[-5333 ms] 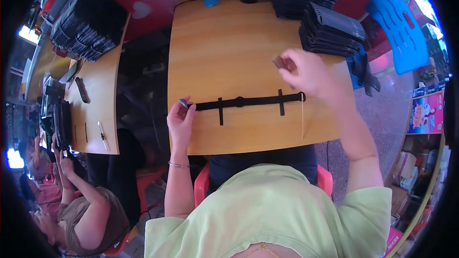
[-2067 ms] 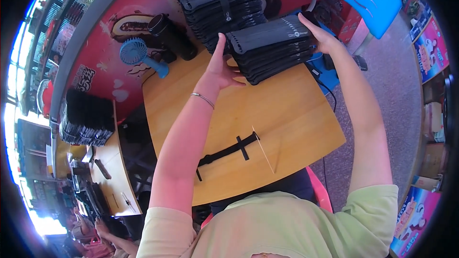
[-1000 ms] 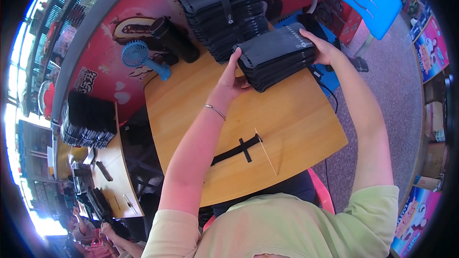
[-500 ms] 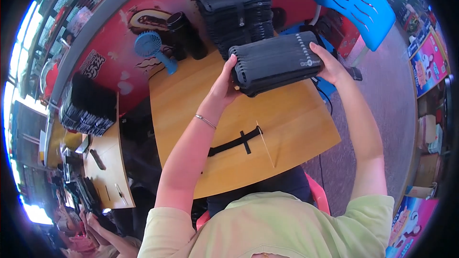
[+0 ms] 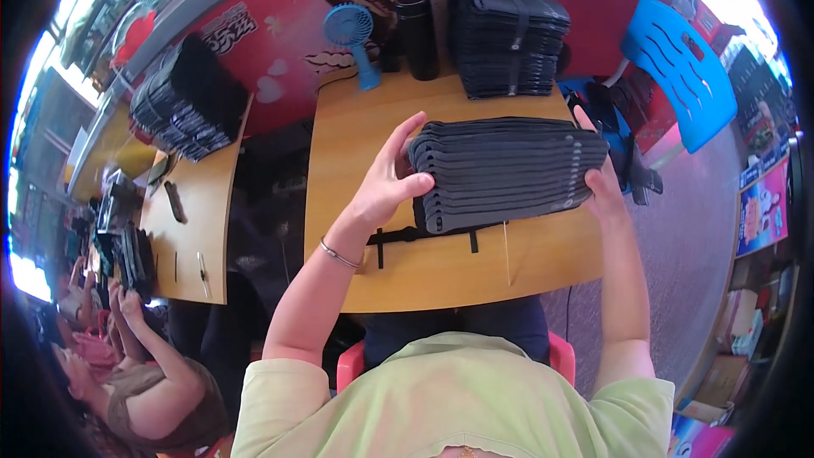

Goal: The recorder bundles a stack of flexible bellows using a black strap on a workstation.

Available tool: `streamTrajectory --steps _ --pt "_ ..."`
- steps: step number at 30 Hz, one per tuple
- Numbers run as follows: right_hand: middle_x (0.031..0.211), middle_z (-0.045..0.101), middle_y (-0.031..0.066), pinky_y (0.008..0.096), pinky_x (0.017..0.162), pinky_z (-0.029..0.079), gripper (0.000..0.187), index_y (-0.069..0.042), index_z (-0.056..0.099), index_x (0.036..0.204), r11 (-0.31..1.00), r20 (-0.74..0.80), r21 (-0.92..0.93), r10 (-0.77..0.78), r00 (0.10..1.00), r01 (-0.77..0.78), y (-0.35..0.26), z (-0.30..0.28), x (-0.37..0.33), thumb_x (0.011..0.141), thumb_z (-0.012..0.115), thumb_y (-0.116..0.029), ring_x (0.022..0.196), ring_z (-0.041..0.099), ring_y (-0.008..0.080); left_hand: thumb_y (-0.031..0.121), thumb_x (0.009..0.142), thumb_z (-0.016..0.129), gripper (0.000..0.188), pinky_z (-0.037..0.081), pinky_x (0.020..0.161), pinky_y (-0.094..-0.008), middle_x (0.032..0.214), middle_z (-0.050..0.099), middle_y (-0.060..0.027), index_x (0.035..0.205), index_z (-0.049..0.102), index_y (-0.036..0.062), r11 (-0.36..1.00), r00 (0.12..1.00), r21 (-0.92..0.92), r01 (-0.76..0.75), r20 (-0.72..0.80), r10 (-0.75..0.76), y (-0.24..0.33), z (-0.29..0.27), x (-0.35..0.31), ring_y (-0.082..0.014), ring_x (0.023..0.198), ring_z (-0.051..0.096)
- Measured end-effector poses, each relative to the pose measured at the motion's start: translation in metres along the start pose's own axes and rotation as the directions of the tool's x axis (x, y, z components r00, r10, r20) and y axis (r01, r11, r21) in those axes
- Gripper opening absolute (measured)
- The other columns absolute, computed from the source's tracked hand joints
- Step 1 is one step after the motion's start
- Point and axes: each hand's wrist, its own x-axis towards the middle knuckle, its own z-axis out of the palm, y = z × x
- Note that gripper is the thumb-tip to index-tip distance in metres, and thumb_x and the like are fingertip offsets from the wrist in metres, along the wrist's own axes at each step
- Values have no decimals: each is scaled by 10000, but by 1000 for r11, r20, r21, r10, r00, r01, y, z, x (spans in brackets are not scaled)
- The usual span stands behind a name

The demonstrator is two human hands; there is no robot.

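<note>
A stack of flat black pieces (image 5: 509, 171), with notched, slotted left ends and pale marks near the right, is held between my two hands above the wooden table (image 5: 407, 288). My left hand (image 5: 381, 182) grips its left end, thumb on the near face and fingers toward the far side. At the right end, my right hand (image 5: 604, 191) is closed on the stack, partly hidden by it. A black strap (image 5: 397, 236) with short crosspieces lies below, its middle covered by the stack. Beside it is a thin pale strip (image 5: 509, 259).
Tied piles of similar black pieces (image 5: 513, 42) stand at the table's back. Left of them are a black bottle (image 5: 415, 38) and a blue fan (image 5: 354, 38). A blue chair (image 5: 682, 72) is far right. Another person (image 5: 161, 373) works at the left table (image 5: 195, 229), which holds another black pile (image 5: 191, 97).
My hands have brought the stack nearer and tilted it, so its layered edges now show and it covers part of the strap. The whole view has shifted left.
</note>
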Motion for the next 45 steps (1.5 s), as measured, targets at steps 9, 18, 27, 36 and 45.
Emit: streamTrajectory --steps 9,18,27,36,45 --pt "1429 404 119 314 1085 299 1272 65 156 1491 976 54 -189 -96 994 104 -5 27 0 618 851 -546 1270 442 187 293 608 887 1230 301 1094 -358 1339 468 -154 1533 105 80 981 984 97 -169 79 162 16 -15 -26 -247 1255 462" --pt "1365 467 108 326 1070 332 1191 40 184 1493 999 -56 -32 -42 998 41 -4 78 -43 652 862 -461 1256 459 195 434 577 902 1285 362 1056 -344 1279 550 -138 1516 132 14 994 995 108 8 98 -19 53 -20 -36 -213 1216 521" --pt "1382 483 120 400 1067 395 664 -2 355 1413 875 -247 420 366 897 -242 35 158 -115 927 612 -375 1257 494 245 581 827 637 893 364 1073 -337 1385 463 -144 1418 355 -25 809 766 456 372 342 -545 71 -63 39 -209 1250 475" --pt "1291 558 53 350 1105 368 441 -64 464 1317 601 -110 636 691 714 -484 42 190 -140 954 593 -279 1226 501 168 654 675 750 907 434 1000 -398 1378 499 -96 1367 498 124 538 508 635 554 254 -823 21 -62 89 -213 1240 481" --pt "1318 518 134 389 1168 295 510 19 426 1322 416 -22 666 841 541 -619 60 198 -135 972 541 -333 1287 444 248 635 656 776 928 415 997 -526 1402 482 -91 1389 471 154 520 471 564 642 245 -848 -27 -77 92 -247 1262 464"
